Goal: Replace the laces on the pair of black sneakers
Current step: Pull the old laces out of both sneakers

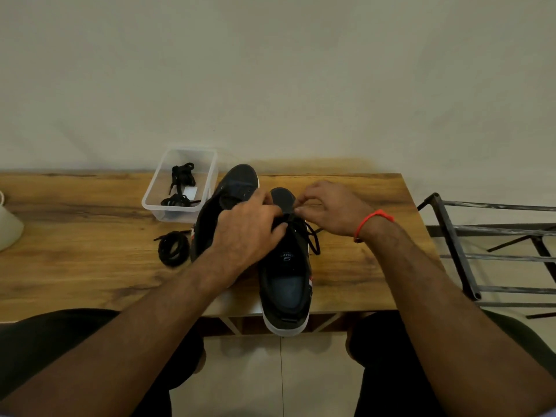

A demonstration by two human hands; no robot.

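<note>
Two black sneakers stand on a wooden table [75, 266]. The nearer sneaker [287, 284] points away from me, its white heel over the table's front edge. My left hand [246, 233] grips its upper by the eyelets. My right hand [328, 209] pinches a black lace [313, 239] near the toe; the lace's loose end trails over the shoe's right side. The second sneaker [231, 188] lies behind my left hand, partly hidden. A coiled black lace [173, 248] sits on the table to the left.
A clear plastic tub [156, 203] holding more black laces [180, 179] stands at the back, left of the shoes. A white object [9, 227] sits at the table's left edge. A dark metal rack [481, 251] stands to the right. A wall is right behind.
</note>
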